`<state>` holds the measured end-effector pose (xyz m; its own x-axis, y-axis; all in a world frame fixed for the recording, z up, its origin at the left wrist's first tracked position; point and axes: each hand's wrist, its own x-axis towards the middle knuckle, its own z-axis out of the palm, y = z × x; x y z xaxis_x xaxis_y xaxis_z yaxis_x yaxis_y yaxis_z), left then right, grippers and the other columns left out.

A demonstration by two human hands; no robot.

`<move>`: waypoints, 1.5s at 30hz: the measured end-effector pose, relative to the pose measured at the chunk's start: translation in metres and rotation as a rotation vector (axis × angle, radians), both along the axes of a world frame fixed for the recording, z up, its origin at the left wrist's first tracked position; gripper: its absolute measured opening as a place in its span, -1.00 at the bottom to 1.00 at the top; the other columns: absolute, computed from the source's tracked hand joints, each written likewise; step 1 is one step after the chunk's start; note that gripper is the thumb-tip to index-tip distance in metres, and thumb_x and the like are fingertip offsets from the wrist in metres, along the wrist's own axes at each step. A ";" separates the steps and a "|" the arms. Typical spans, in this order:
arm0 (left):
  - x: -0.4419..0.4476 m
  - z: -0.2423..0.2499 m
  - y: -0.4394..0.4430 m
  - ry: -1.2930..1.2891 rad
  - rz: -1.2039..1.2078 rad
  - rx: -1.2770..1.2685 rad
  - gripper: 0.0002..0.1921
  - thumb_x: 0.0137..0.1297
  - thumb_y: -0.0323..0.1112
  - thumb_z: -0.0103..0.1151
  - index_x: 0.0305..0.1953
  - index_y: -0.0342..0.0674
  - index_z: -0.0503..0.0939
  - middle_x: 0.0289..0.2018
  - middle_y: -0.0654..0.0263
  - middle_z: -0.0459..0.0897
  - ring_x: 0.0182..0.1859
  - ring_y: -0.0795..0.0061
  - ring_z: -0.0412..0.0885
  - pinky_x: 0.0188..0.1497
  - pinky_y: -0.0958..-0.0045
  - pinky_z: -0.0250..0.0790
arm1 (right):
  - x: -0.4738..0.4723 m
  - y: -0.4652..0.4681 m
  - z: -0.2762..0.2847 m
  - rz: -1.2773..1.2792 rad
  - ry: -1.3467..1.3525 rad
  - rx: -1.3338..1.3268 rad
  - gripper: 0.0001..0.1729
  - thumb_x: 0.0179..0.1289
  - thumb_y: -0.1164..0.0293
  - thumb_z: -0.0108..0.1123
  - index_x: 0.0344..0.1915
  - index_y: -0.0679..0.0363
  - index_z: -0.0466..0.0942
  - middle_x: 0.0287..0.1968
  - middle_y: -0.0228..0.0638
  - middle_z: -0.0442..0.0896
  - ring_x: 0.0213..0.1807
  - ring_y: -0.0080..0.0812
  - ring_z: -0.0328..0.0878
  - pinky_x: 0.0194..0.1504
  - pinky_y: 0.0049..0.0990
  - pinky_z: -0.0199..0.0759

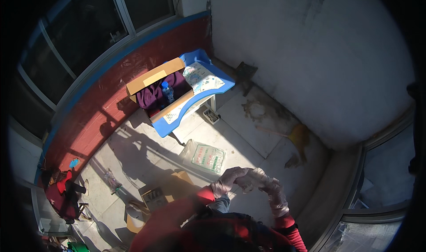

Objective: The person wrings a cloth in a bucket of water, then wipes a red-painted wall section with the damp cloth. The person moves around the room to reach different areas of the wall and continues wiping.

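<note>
My left hand (pixel 227 181) and my right hand (pixel 273 189) are raised in front of my body, each in a thin clear plastic glove below a red sleeve. Their fingers are closed around a crumpled piece of whitish, see-through plastic (pixel 252 179) that spans the gap between them. Its exact shape is hard to make out, and part of it is covered by the fingers. Beyond my left hand, a clear plastic packet with printed writing (pixel 208 157) lies flat on the sunlit floor tiles.
A blue child's desk (pixel 218 88) bears an open cardboard box (pixel 156 76) with purple cloth and a water bottle (pixel 167 92). Cardboard boxes (pixel 179 184) stand lower left. A person (pixel 63 195) sits at far left. A yellow broom (pixel 297 137) lies by the wall.
</note>
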<state>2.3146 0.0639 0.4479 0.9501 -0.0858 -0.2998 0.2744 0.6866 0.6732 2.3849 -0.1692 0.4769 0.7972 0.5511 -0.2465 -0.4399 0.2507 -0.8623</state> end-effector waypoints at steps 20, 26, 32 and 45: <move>0.303 0.010 0.077 -0.074 0.349 0.134 -0.83 0.38 -0.35 0.21 -0.07 -0.21 0.64 -0.15 0.43 0.68 -0.06 0.60 0.62 0.06 0.48 0.47 | 0.370 0.101 -0.018 0.125 0.088 -0.004 -0.74 0.19 0.59 0.36 -0.10 0.20 0.64 -0.28 -0.52 0.69 -0.32 -0.62 0.60 -0.23 -0.59 0.50; 0.345 -0.014 0.100 0.133 0.610 0.620 -0.83 0.39 -0.35 0.24 -0.07 -0.24 0.63 -0.17 0.45 0.68 -0.06 0.65 0.59 0.09 0.49 0.42 | 0.442 0.155 -0.017 0.377 0.269 0.313 -0.67 0.24 0.54 0.32 0.02 0.28 0.61 0.02 -0.29 0.73 0.10 -0.37 0.63 0.25 -0.29 0.44; 0.382 -0.024 0.165 0.081 0.520 0.378 -0.85 0.37 -0.38 0.28 -0.10 -0.26 0.60 -0.20 0.41 0.67 -0.13 0.62 0.61 0.04 0.52 0.45 | 0.501 0.234 -0.028 0.442 0.343 0.333 -0.62 0.22 0.57 0.29 0.06 0.31 0.58 0.03 -0.31 0.69 0.13 -0.35 0.59 0.29 -0.33 0.41; 0.476 0.000 0.286 0.300 0.694 0.326 -0.51 0.33 -0.49 0.24 0.29 -0.32 0.49 -0.11 0.24 0.66 -0.18 0.54 0.62 -0.07 0.48 0.50 | 0.617 0.354 -0.025 0.428 0.336 0.108 -0.27 0.13 0.60 0.20 0.36 0.33 0.32 0.05 -0.10 0.65 -0.30 -0.21 0.68 -0.23 -0.25 0.74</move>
